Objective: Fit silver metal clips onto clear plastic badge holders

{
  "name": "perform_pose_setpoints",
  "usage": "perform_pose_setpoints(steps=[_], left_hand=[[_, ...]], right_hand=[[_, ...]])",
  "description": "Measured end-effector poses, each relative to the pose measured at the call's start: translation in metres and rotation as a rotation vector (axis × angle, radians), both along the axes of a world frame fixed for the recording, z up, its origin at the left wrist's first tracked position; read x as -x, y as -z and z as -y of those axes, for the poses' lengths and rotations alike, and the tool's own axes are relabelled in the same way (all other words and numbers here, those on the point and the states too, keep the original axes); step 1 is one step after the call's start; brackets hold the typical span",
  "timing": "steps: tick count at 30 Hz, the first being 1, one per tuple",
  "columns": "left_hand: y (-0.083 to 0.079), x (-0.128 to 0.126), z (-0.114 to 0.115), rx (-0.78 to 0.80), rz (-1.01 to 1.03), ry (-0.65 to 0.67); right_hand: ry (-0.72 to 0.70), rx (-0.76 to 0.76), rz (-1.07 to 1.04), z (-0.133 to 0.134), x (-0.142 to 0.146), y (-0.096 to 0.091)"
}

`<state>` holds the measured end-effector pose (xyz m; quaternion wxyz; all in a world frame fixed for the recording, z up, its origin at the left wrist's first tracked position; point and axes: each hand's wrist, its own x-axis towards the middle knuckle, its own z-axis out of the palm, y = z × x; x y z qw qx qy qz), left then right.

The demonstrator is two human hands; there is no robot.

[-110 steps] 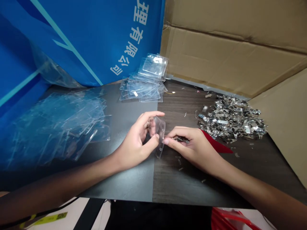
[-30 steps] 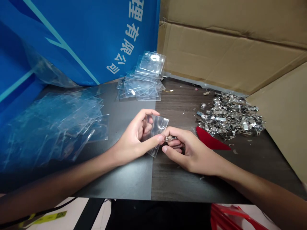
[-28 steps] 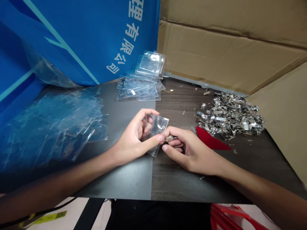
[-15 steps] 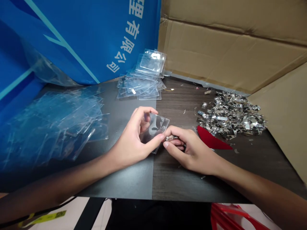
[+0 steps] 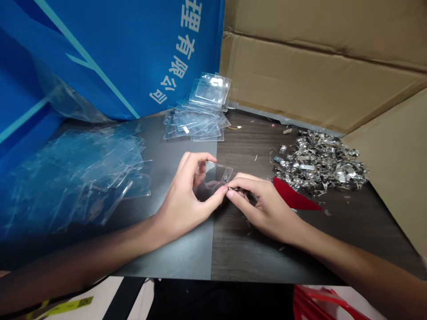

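Observation:
My left hand [image 5: 187,200] grips a small clear plastic badge sleeve [image 5: 213,180] between thumb and fingers, just above the dark table [image 5: 200,249]. My right hand [image 5: 267,206] pinches a small metal clip [image 5: 237,190] against the sleeve's right edge, beside its punched hole. The two hands touch at the fingertips. Part of the clip is hidden under my right fingers.
A heap of metal clips [image 5: 320,162] lies at the right, with a red scrap [image 5: 292,198] beside it. Clear sleeves are stacked at the back [image 5: 200,118], and several more are spread loosely at the left [image 5: 76,173]. Blue banner [image 5: 116,53] and cardboard walls [image 5: 316,75] enclose the table.
The sleeve has tipped from standing edge-on to lying flatter and lower over the table. My right hand has brought the clip up against its edge.

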<state>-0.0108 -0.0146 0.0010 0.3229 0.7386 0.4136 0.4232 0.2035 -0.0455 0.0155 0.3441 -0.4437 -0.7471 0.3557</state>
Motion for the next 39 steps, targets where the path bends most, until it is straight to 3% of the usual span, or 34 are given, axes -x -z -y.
perform_pose_setpoints(steps=[9,14,16,19,26,29,33,39], left_hand=[[-0.004,-0.001,0.000,-0.004,-0.033,0.019],[-0.018,0.005,-0.015,0.197,0.151,0.113],[-0.023,0.009,-0.027,0.248,0.220,0.094],[-0.038,0.015,-0.053,0.197,0.176,0.028],[-0.107,0.009,-0.155,-0.361,-0.105,-0.186],[-0.120,-0.006,-0.196,-0.469,-0.213,-0.245],[-0.103,-0.026,-0.225,-0.507,-0.386,-0.262],[-0.062,-0.037,-0.235,-0.564,-0.634,-0.177]], right_hand=[[0.041,-0.028,0.028,0.000,0.000,-0.005],[0.087,0.069,0.010,-0.009,-0.002,0.002],[0.134,0.115,-0.031,-0.013,-0.003,0.008],[0.253,0.143,-0.123,-0.017,-0.004,0.018],[0.345,0.166,-0.131,-0.022,-0.008,0.024],[0.351,0.138,-0.134,-0.025,-0.010,0.022],[0.357,0.097,-0.124,-0.027,-0.013,0.020],[0.342,0.066,-0.084,-0.028,-0.015,0.015]])
